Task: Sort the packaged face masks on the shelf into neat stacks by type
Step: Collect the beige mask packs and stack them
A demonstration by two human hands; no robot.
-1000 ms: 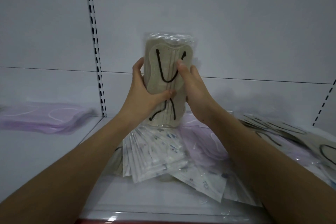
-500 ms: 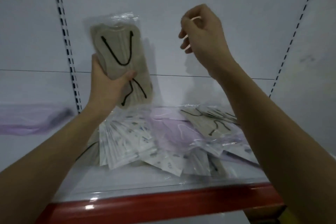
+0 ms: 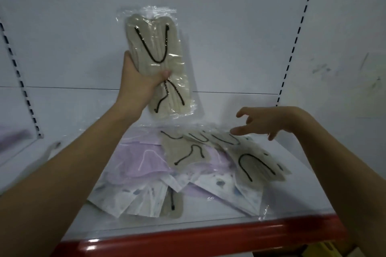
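Hands: left hand (image 3: 139,81) has a bundle of beige masks (image 3: 159,62) pinched around the middle, thumb across the front, held upright off the shelf (image 3: 208,218) against the back wall. Right hand (image 3: 264,123) is empty, fingers spread and loosely bent, hovering just over the loose pile.

Where the stuff is: the rest is a mixed heap on the shelf. More beige packs (image 3: 253,159) with black ear loops lie fanned toward the right on top, lilac packs (image 3: 142,159) are in the middle, white printed packs (image 3: 135,200) are near the front edge. One beige pack (image 3: 172,204) pokes out from under the white ones.

Step in hand: I'd say grabbing the next beige pack to add to the bundle.

How to do it well: take the topmost beige one first so nothing underneath drags along. The wrappers look slick, so pinch a flat edge, not the crinkly seal.

Lining up: slide it against the bundle with the loops facing the same way, then square the edges.

Watch out: squeezing the bundle too loosely probably lets packs slip out the bottom.
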